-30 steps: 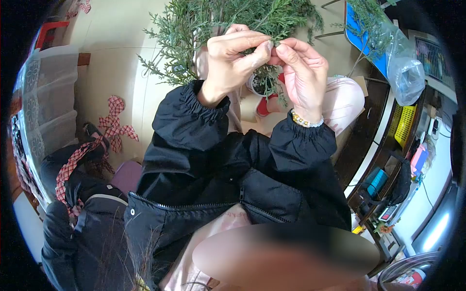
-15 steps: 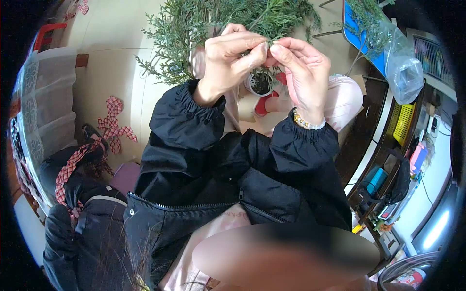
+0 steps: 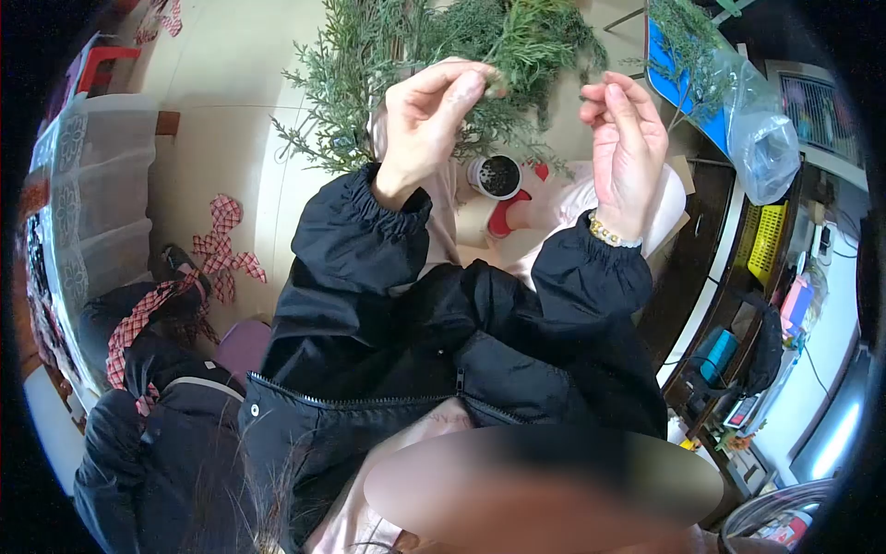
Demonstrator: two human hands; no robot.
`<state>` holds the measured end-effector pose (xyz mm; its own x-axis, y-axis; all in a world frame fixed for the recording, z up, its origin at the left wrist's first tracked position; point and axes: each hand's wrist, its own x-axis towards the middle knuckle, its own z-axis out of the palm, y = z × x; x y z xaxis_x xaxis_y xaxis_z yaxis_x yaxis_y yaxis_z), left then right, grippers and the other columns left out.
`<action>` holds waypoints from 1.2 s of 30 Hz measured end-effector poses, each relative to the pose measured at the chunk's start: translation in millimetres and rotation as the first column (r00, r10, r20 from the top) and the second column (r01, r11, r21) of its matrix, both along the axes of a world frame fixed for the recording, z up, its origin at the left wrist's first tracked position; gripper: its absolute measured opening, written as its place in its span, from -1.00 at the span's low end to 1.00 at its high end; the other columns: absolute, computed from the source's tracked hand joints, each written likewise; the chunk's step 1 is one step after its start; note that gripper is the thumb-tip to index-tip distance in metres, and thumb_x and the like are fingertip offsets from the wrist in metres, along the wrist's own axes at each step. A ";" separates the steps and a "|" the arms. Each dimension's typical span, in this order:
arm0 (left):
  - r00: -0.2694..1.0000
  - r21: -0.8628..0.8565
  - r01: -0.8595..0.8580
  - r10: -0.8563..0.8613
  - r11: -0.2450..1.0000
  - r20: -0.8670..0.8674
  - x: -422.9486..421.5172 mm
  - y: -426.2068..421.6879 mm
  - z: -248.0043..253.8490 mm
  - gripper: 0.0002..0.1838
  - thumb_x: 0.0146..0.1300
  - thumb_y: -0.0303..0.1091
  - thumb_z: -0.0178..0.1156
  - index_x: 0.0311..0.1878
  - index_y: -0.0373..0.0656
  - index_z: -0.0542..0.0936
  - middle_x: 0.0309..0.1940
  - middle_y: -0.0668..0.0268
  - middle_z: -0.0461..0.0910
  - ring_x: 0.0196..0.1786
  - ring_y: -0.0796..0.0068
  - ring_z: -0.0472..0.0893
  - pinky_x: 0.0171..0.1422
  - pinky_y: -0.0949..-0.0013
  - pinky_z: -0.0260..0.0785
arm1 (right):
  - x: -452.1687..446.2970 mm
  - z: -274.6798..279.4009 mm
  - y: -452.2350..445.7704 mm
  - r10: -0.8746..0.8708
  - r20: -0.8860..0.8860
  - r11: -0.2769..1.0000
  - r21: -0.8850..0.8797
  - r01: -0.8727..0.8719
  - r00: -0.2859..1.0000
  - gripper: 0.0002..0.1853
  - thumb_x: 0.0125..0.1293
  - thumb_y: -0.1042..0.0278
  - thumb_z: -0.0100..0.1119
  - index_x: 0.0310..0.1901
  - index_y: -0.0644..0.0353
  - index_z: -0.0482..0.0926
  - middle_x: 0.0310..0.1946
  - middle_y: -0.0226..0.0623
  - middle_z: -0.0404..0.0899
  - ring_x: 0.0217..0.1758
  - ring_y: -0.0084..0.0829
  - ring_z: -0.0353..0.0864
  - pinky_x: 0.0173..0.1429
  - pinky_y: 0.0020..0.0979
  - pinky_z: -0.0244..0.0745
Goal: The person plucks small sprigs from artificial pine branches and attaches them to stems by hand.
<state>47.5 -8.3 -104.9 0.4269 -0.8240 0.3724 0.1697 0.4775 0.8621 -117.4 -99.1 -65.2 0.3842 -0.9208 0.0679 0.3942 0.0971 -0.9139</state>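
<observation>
Holding both hands up ahead of lap, well apart. Clock positions refer to full view, 12 at top edge.

Left hand (image 3: 423,120) near 12: pinching a green sprig (image 3: 496,86) between thumb and forefinger. Can't separate it fully from foliage behind. Right hand (image 3: 629,138) just short of 2: closed thumb-to-fingertips, with a speck of green at the tips. Can't tell if actually gripped. Wearing a beaded bracelet (image 3: 614,235) on right wrist and a black jacket (image 3: 360,249).

At 12, behind left hand: mass of leafy branches (image 3: 544,37), spreading toward 11 and 1. At 1, below the gap between hands: white pot (image 3: 474,175) with dark contents, near a red shoe (image 3: 499,222) and pale trousers (image 3: 568,192).

At 2, beyond right hand: blue tabletop (image 3: 658,57), with another green spray (image 3: 690,55) in front and a clear plastic bag (image 3: 766,148) beside. At 3: yellow basket (image 3: 766,242). Toward 4: turquoise object (image 3: 717,355), too small to identify.

At 9: red plaid strip (image 3: 224,220) on pale floor (image 3: 240,129). Between 9 and 10: lacy pale cloth (image 3: 106,189). At 10: red plastic frame (image 3: 95,66). Around 8: another person (image 3: 175,452) in dark clothes, just beside a purple seat (image 3: 244,345).
</observation>
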 end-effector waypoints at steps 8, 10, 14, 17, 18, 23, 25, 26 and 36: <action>0.991 -0.203 0.016 0.011 0.979 0.132 17.7 2.6 -5.4 -0.48 0.26 -0.17 -0.24 -0.66 -0.34 0.49 -0.73 0.18 0.43 -0.49 0.25 0.47 -0.18 0.28 0.25 | 10.6 -33.7 -7.2 0.233 -0.288 0.971 0.125 -0.204 0.929 -0.69 0.19 0.31 0.13 -0.06 0.25 0.46 -0.16 -0.28 0.54 -0.19 -0.59 0.48 -0.18 -0.59 0.34; 0.990 -0.190 0.013 0.013 0.982 0.140 18.5 4.4 -5.3 -0.50 0.26 -0.16 -0.24 -0.57 -0.36 0.50 -0.76 0.20 0.41 -0.53 0.27 0.47 -0.15 0.28 0.25 | 25.5 -39.8 -7.2 0.387 -0.189 0.919 0.155 -0.362 0.903 -0.68 0.16 0.31 0.16 -0.06 0.25 0.46 -0.18 -0.31 0.54 -0.17 -0.61 0.48 -0.16 -0.59 0.34; 0.994 -0.078 -0.052 0.059 0.996 0.096 8.0 9.6 8.3 -0.53 0.26 -0.14 -0.23 -0.27 -0.43 0.48 -0.77 0.23 0.41 -0.58 0.32 0.48 -0.10 0.28 0.25 | 54.6 -42.6 -8.2 0.431 -0.079 0.902 0.059 -0.427 0.899 -0.71 0.12 0.33 0.22 -0.14 0.25 0.49 -0.26 -0.34 0.55 -0.23 -0.62 0.49 -0.18 -0.58 0.35; 0.996 -0.058 -0.055 0.058 0.997 0.067 8.7 10.4 7.8 -0.61 0.23 -0.26 -0.12 -0.07 -0.43 0.43 -0.72 0.26 0.44 -0.57 0.46 0.49 -0.21 0.38 0.30 | 59.6 -37.8 -11.1 0.343 -0.063 0.939 0.041 -0.341 0.937 -0.78 0.10 0.35 0.24 -0.23 0.24 0.53 -0.36 -0.35 0.56 -0.32 -0.60 0.51 -0.20 -0.57 0.36; 0.997 -0.059 -0.057 0.060 0.997 0.042 8.3 10.6 8.1 -0.66 0.21 -0.33 -0.04 -0.08 -0.42 0.45 -0.68 0.26 0.47 -0.56 0.50 0.50 -0.30 0.46 0.31 | 61.5 -36.4 -9.9 0.313 -0.027 0.949 0.025 -0.313 0.949 -0.83 0.11 0.39 0.22 -0.28 0.25 0.54 -0.41 -0.35 0.57 -0.39 -0.58 0.52 -0.22 -0.54 0.38; 0.973 0.169 -0.098 0.060 0.981 0.221 4.2 12.9 25.6 -0.68 0.08 -0.52 0.14 -0.04 -0.31 0.48 -0.50 0.33 0.51 -0.58 0.73 0.40 -0.47 0.67 0.25 | 61.4 -41.1 2.1 0.256 0.190 0.954 0.110 -0.280 0.948 -0.83 0.14 0.51 0.15 -0.21 0.27 0.47 -0.31 -0.28 0.55 -0.34 -0.50 0.54 -0.16 -0.47 0.45; 0.917 0.176 -0.145 0.065 0.974 0.394 6.3 12.7 25.7 -0.69 0.05 -0.47 0.18 -0.08 -0.22 0.52 -0.50 0.37 0.51 -0.63 0.78 0.33 -0.55 0.70 0.19 | 61.1 -45.4 7.6 0.248 0.320 0.935 0.169 -0.313 0.914 -0.81 0.14 0.53 0.13 -0.19 0.26 0.44 -0.27 -0.24 0.53 -0.30 -0.46 0.55 -0.11 -0.43 0.46; 0.871 0.177 -0.167 0.061 0.970 0.488 9.2 12.5 27.4 -0.70 0.04 -0.47 0.19 -0.09 -0.20 0.53 -0.50 0.38 0.50 -0.64 0.78 0.33 -0.56 0.70 0.18 | 61.5 -48.8 9.2 0.276 0.349 0.926 0.155 -0.346 0.896 -0.80 0.16 0.57 0.08 -0.16 0.25 0.40 -0.24 -0.20 0.52 -0.27 -0.38 0.56 -0.06 -0.38 0.49; 0.637 0.328 -0.356 -0.030 0.875 0.770 16.8 36.7 63.1 -0.71 0.00 -0.41 0.22 -0.13 -0.08 0.54 -0.62 0.40 0.52 -0.59 0.49 0.51 -0.41 0.45 0.30 | 72.6 -31.6 32.5 0.346 0.417 0.894 0.126 -0.431 0.840 -0.78 0.19 0.62 0.05 -0.11 0.31 0.38 -0.30 -0.14 0.55 -0.23 -0.32 0.60 -0.13 -0.44 0.54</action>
